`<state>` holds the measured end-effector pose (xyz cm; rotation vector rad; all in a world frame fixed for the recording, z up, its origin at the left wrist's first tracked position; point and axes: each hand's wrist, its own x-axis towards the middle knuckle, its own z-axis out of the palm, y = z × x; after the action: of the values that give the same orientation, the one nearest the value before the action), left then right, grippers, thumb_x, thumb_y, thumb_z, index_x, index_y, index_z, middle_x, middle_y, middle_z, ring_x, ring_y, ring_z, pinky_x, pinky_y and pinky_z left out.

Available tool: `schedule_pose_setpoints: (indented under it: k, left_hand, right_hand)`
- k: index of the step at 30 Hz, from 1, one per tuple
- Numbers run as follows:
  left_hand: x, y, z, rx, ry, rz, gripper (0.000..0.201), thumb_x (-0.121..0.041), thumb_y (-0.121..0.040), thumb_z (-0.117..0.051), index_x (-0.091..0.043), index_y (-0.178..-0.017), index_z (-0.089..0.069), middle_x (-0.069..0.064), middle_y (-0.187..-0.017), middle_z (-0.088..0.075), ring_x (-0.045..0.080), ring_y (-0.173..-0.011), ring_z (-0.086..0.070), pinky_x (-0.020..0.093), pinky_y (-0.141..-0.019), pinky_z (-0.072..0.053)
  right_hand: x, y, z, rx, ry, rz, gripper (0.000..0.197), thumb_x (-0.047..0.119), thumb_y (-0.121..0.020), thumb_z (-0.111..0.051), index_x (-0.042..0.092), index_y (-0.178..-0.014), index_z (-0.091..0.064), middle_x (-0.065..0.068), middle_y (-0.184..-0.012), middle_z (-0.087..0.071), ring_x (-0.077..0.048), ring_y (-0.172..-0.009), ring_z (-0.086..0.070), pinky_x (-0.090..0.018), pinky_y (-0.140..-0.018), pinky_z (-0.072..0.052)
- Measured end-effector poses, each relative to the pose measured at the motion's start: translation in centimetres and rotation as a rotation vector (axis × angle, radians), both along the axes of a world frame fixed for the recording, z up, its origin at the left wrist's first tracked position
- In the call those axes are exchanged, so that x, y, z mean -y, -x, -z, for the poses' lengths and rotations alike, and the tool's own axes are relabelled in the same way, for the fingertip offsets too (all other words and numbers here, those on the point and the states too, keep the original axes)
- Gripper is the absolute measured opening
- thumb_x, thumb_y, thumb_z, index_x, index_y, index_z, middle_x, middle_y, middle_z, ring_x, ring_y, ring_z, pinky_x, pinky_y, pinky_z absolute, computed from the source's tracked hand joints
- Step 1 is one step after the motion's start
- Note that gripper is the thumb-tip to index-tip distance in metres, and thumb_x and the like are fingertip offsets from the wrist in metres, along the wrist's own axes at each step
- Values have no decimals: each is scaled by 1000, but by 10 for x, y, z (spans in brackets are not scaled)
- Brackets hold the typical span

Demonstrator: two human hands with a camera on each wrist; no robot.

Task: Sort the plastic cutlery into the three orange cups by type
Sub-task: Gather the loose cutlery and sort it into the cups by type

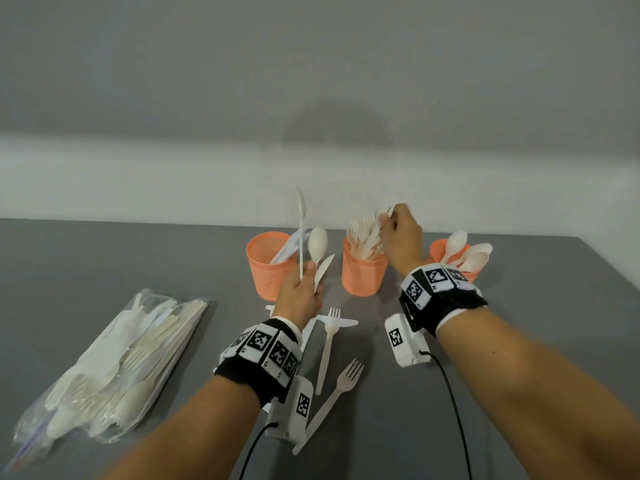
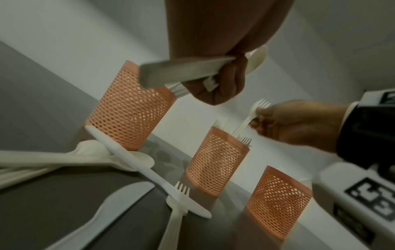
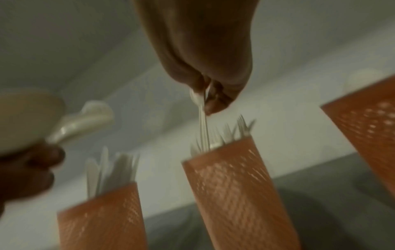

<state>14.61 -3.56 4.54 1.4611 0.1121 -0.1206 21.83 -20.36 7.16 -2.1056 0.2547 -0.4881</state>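
Note:
Three orange mesh cups stand in a row: the left cup [image 1: 268, 268] holds knives, the middle cup [image 1: 363, 275] forks, the right cup [image 1: 437, 252] spoons. My left hand [image 1: 310, 271] grips a bunch of three cream pieces upright in front of the left cup, and at least two are spoons [image 1: 317, 244]. My right hand [image 1: 388, 216] pinches a fork [image 3: 203, 125] by its head above the middle cup [image 3: 235, 194], handle pointing down among the forks there. On the table between my wrists lie loose pieces: a fork [image 1: 329, 348], a knife [image 1: 341, 322] and another fork [image 1: 334, 398].
At the left of the grey table [image 1: 104, 258] lies a clear plastic bag [image 1: 114, 368] full of mixed cutlery. A white wall runs close behind the cups. More loose spoons and a knife [image 2: 119, 199] lie under my left wrist.

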Motion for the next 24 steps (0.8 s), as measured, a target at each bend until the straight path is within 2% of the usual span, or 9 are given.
schedule_pose_setpoints:
  k: [2, 4, 6, 9, 11, 14, 17, 20, 24]
  left_hand:
    - [0, 0, -2, -3, 14, -3, 26, -25, -101, -33, -10, -89, -50, 2, -62, -41, -1, -30, -35, 12, -34, -27]
    - [-1, -1, -2, -7, 24, -18, 28, -26, -101, -33, -11, -83, -50, 2, -62, -41, -1, -31, -34, 13, -35, -27]
    - [0, -3, -2, -9, 41, -42, 29, -26, -101, -33, -13, -80, -50, 1, -61, -41, 1, -32, -33, 14, -36, -26]
    - [5, -6, -4, -2, 96, -68, 28, -25, -101, -33, -15, -82, -51, 1, -59, -41, 3, -33, -31, 17, -37, -24]
    - [9, -6, -6, 37, 61, -62, 26, -22, -101, -32, -12, -91, -54, 1, -59, -41, 3, -34, -33, 18, -38, -25]
    - [15, -4, -7, 93, -33, -28, 29, -22, -101, -31, -9, -92, -56, 2, -58, -44, 3, -37, -38, 18, -38, -30]
    - [15, 1, -5, 102, -25, 76, 39, -31, -101, -31, -11, -78, -55, 2, -55, -49, 8, -37, -41, 18, -39, -34]
    - [11, 9, -2, 114, -35, 282, 40, -37, -100, -31, -10, -83, -55, -1, -51, -50, 12, -36, -38, 20, -40, -35]
    - [14, 18, -3, 33, 14, 493, 34, -33, -100, -32, -11, -81, -50, -4, -47, -44, 8, -36, -31, 18, -40, -35]
  right_hand:
    - [-1, 1, 9, -37, 117, 1, 31, 14, -94, -49, 2, -122, -47, -18, -118, -53, -29, -108, -51, -31, -88, -41]
    - [-9, 9, 3, 93, 103, 18, 36, 18, -93, -52, 4, -126, -46, -17, -125, -46, -26, -113, -47, -34, -96, -38]
    - [-22, 23, -7, 122, 0, -105, 28, 27, -93, -54, 7, -112, -57, -12, -113, -53, -19, -98, -51, -33, -92, -42]
    - [-43, 52, -13, -103, -127, -452, 27, 38, -83, -65, 11, -89, -67, 1, -85, -64, -7, -78, -56, -20, -74, -46]
    - [-51, 66, -12, -119, -148, -491, 24, 35, -79, -71, 11, -77, -66, 9, -64, -59, 5, -57, -53, -7, -59, -39]
    - [-54, 73, -11, -67, -173, -430, 25, 22, -84, -66, 12, -63, -58, 6, -54, -51, 3, -44, -48, -8, -52, -35]
    - [-49, 71, -14, -88, -322, -394, 22, 20, -91, -56, 1, -83, -64, -7, -69, -57, -11, -59, -51, -21, -61, -41]
    - [-38, 66, -18, -100, -567, -368, 28, 31, -97, -44, 6, -101, -56, -8, -83, -58, -18, -70, -56, -32, -72, -48]
    - [-41, 70, -22, -197, -828, -440, 25, 38, -98, -38, 20, -116, -40, -3, -91, -57, -21, -69, -62, -34, -57, -48]
